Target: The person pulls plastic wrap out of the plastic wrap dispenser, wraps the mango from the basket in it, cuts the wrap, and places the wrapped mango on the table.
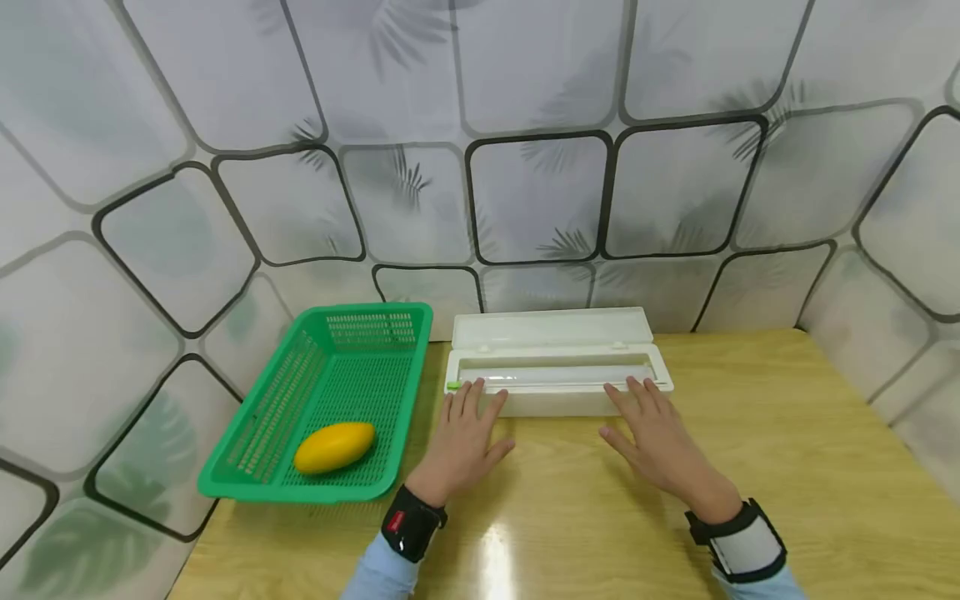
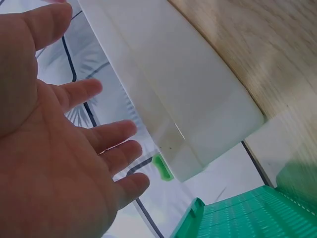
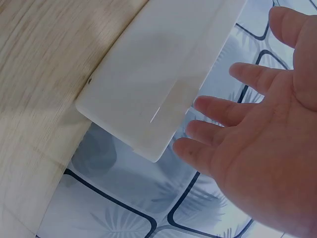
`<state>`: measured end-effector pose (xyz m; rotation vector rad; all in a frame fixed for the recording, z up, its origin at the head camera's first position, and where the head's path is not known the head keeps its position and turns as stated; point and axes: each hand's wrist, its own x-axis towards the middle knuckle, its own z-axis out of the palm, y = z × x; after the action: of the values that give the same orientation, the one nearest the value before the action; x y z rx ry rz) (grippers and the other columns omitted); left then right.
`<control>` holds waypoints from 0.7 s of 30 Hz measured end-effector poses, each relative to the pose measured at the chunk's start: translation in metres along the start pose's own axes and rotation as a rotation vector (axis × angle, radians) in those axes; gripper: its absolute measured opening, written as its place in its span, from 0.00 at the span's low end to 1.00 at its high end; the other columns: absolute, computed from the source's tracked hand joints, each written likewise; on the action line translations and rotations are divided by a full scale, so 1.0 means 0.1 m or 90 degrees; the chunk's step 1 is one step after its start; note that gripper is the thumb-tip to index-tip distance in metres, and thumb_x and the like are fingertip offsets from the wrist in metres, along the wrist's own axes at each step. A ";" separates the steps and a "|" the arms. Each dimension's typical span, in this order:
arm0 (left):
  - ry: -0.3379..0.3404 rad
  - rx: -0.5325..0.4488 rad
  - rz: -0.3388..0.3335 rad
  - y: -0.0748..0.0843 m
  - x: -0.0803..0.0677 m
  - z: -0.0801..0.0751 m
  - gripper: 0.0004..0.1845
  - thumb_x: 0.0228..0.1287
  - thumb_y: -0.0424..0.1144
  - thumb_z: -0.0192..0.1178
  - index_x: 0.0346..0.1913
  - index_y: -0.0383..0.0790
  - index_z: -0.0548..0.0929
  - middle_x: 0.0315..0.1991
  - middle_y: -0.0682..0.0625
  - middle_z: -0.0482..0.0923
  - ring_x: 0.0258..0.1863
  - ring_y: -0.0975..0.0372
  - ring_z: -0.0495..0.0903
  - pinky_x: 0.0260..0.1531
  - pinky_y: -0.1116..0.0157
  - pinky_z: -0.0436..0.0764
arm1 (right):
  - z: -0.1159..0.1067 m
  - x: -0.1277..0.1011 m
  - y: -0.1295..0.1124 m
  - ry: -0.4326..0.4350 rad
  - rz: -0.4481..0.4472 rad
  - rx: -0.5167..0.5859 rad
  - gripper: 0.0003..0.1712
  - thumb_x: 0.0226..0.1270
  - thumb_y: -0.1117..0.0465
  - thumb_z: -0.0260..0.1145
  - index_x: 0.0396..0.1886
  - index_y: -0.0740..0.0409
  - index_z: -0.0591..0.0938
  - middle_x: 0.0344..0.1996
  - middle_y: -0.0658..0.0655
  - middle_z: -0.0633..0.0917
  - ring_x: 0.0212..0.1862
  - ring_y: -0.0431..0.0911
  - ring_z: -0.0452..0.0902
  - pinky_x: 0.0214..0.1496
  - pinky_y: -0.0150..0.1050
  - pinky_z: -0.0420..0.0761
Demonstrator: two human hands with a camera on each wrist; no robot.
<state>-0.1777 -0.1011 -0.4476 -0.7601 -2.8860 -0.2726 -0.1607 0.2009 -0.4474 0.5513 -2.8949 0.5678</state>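
A white cling film dispenser (image 1: 558, 405) stands at the back of the table, its lid (image 1: 551, 327) raised. Inside lies a roll of clear film (image 1: 555, 373), and a green slide cutter (image 1: 453, 386) sits at the left end of the front edge. My left hand (image 1: 462, 442), fingers spread, reaches the front edge near its left end. Toward the right end, my right hand (image 1: 660, 442) does likewise with straight fingers. In both wrist views the palms face the dispenser's front wall (image 2: 173, 74), fingertips close to its upper edge, and neither holds anything.
Left of the dispenser stands a green plastic basket (image 1: 408, 400) with a yellow, mango-shaped fruit (image 1: 334, 447) in it. Behind the wooden table (image 1: 570, 533) rises a patterned wall covering (image 1: 540, 200).
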 end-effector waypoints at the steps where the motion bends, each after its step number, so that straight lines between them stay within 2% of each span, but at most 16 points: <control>1: 0.003 0.001 0.001 0.00 0.00 0.00 0.37 0.69 0.57 0.58 0.74 0.44 0.63 0.73 0.32 0.56 0.73 0.39 0.55 0.69 0.39 0.57 | -0.01 0.00 0.01 0.001 -0.001 -0.001 0.36 0.74 0.50 0.60 0.73 0.64 0.65 0.70 0.78 0.60 0.72 0.74 0.48 0.68 0.71 0.54; 9: -0.006 0.024 -0.008 -0.02 -0.01 0.01 0.35 0.70 0.54 0.60 0.73 0.43 0.65 0.71 0.31 0.59 0.71 0.40 0.59 0.68 0.41 0.60 | -0.01 0.00 0.02 -0.001 -0.016 0.017 0.35 0.74 0.51 0.61 0.73 0.65 0.64 0.70 0.77 0.61 0.71 0.74 0.52 0.68 0.70 0.55; 15: 0.011 0.058 0.001 -0.01 -0.01 0.01 0.33 0.69 0.53 0.61 0.71 0.42 0.66 0.69 0.31 0.61 0.68 0.40 0.62 0.67 0.42 0.63 | -0.04 0.01 0.01 0.012 -0.040 0.005 0.34 0.71 0.56 0.64 0.70 0.68 0.67 0.67 0.78 0.66 0.68 0.74 0.59 0.66 0.69 0.62; 21: 0.035 0.083 0.016 0.00 0.01 0.05 0.33 0.67 0.53 0.63 0.69 0.40 0.68 0.67 0.31 0.63 0.66 0.41 0.64 0.66 0.43 0.65 | -0.12 0.01 0.05 0.007 -0.036 0.020 0.31 0.71 0.58 0.65 0.67 0.69 0.70 0.65 0.78 0.68 0.66 0.73 0.63 0.62 0.67 0.68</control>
<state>-0.1788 -0.0998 -0.4519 -0.7529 -2.8071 -0.0987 -0.1627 0.2097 -0.4377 0.6303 -2.8546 0.6071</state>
